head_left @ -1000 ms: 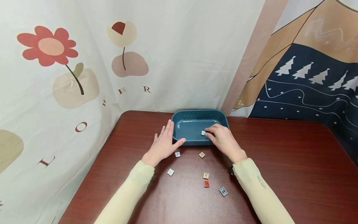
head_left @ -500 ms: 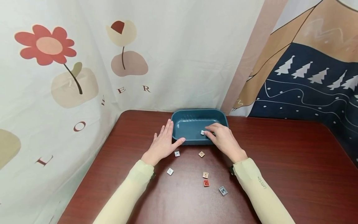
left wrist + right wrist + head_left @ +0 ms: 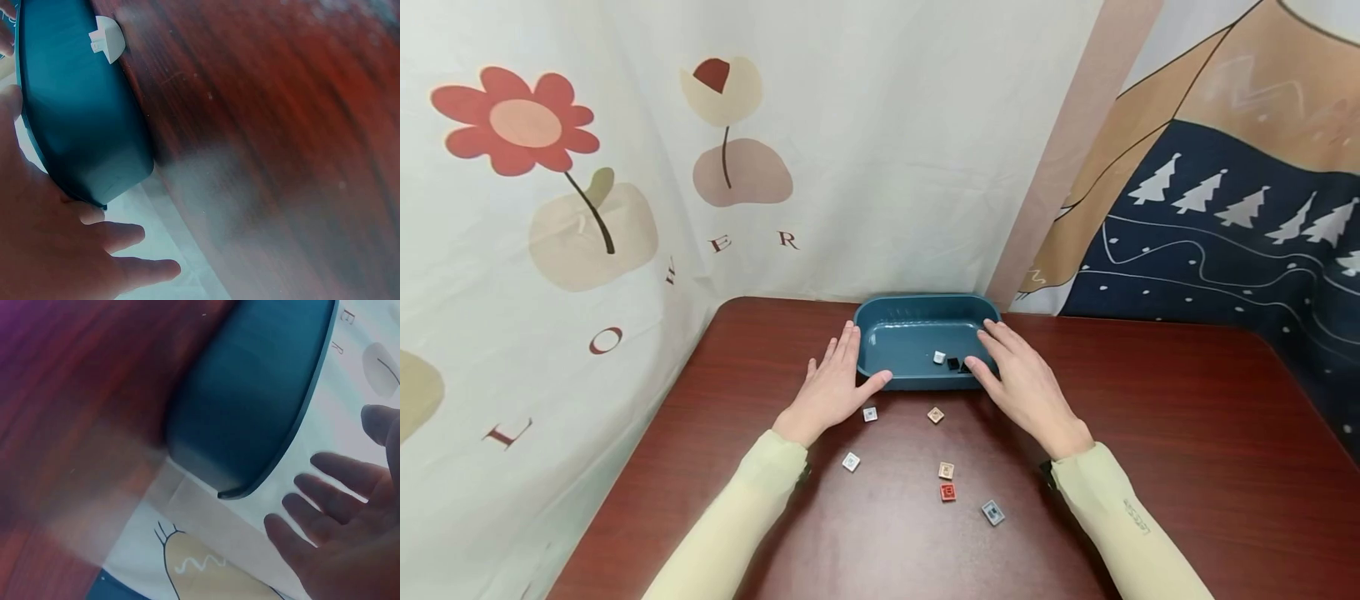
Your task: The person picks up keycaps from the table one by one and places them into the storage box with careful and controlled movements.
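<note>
- While the bin sits between both hands, neither grips anything.
- Left hand: fingers extended, thumb spread wide. Fingers lie along the bin's left end, thumb over the near rim.
- Right hand: fingers nearly straight, thumb well out, over the bin's right end. Right wrist view shows a gap between fingertips and rim; can't confirm contact from head view.
- In bin, just left of right thumb: white tile, then black tile closer to thumb. More black at the thumb tip, partly hidden, can't tell the shape.
- Pale tile: on counter, just wristward of left thumb.
- Tan tile: on counter between the hands, near side of bin.
- Second white one: just right of left wrist.
- Another tan one: between the wrists, with red tile just beside it, nearer the person.
- Blue-grey tile: left of right sleeve, closer to the person than either hand.
- Left sleeve: pale green, like the right.
- Curtain: beyond both hands, behind the bin, printed with flowers and trees.
</note>
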A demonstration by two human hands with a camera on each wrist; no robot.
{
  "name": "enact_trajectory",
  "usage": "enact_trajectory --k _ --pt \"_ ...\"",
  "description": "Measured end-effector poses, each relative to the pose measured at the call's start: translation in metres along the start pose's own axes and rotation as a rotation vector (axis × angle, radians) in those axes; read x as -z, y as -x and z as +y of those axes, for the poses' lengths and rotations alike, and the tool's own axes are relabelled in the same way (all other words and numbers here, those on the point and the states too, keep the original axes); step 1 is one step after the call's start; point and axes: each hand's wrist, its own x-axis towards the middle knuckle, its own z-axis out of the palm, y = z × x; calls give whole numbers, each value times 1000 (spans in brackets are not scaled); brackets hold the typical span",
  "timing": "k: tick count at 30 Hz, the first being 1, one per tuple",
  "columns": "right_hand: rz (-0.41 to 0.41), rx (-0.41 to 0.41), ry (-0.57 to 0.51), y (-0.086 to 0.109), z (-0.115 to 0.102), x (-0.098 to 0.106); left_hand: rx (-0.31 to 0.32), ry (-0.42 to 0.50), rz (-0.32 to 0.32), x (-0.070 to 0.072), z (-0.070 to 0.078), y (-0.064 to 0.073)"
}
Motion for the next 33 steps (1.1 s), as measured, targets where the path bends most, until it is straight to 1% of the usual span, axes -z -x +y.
enact_trajectory --k 6,12,15,22,27,33 --pt "-75 -33 34 5 6 -1 2 -12 -10 1 -1 0" --pt "-117 -72 49 9 10 -6 2 -10 -12 1 -1 1" --pt "-131 -87 53 9 11 -8 4 -5 -11 1 0 1" --pt "-154 -89 57 9 12 -10 1 -7 -3 1 1 0" --pt "-176 -111 57 9 12 -11 3 -10 -5 1 1 1" --pt "-180 -125 51 9 12 -13 5 -18 -9 1 0 1"
